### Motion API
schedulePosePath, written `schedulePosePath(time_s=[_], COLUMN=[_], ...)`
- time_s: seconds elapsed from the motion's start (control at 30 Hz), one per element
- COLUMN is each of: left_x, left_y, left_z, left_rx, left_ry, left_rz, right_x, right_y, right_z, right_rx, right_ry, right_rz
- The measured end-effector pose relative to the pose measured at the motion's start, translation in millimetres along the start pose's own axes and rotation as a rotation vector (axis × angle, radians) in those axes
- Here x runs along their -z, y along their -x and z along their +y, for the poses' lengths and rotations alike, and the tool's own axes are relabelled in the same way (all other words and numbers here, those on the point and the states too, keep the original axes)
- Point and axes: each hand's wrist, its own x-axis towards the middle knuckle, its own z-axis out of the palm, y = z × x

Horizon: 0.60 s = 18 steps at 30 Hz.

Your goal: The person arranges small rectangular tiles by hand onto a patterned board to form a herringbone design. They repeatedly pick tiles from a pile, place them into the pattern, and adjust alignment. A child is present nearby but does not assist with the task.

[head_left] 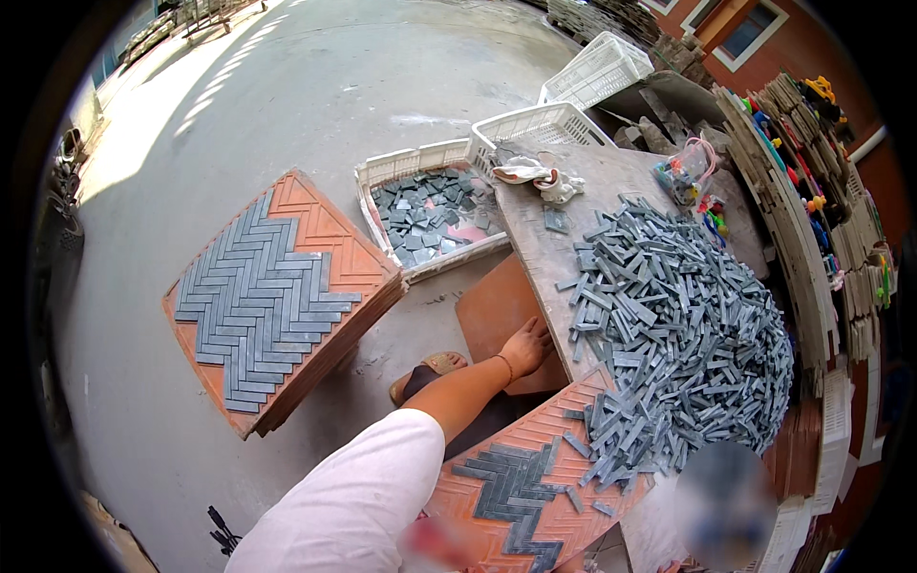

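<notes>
Running left and back, grey floor (315,115) gives the main moving room. Table (537,239) right; heaped grey strips (678,334) near its far edge spill onto the part-filled herringbone tray (527,427), lower middle. Tray stack (315,205) left, apart from table, corner near crate (454,258). Orange panel (482,307) beside table edge; left hand (528,347) over it, fingers toward edge, grip can't tell. Right hand out of view, can't tell.

Strips (683,334) are heaped on the tabletop (546,263); stacked trays (310,225) and a basket (458,260) of tiles (432,212) are set to its left.
</notes>
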Motion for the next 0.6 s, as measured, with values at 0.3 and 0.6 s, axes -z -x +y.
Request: schedulePosePath(time_s=[0.3,0.6], left_x=[-16.0,6.2], left_y=[10.5,34.6], left_z=[8.2,-45.0], left_rx=[0.030,-0.189], left_ry=[-0.040,-0.124], left_rz=[0.179,-0.062], right_x=[-53.0,-48.1], right_y=[41.8,41.3], right_z=[-96.9,-99.6], right_rx=[0.170,0.177], right_ry=[0.163,0.469], right_rz=[-0.123,-0.089])
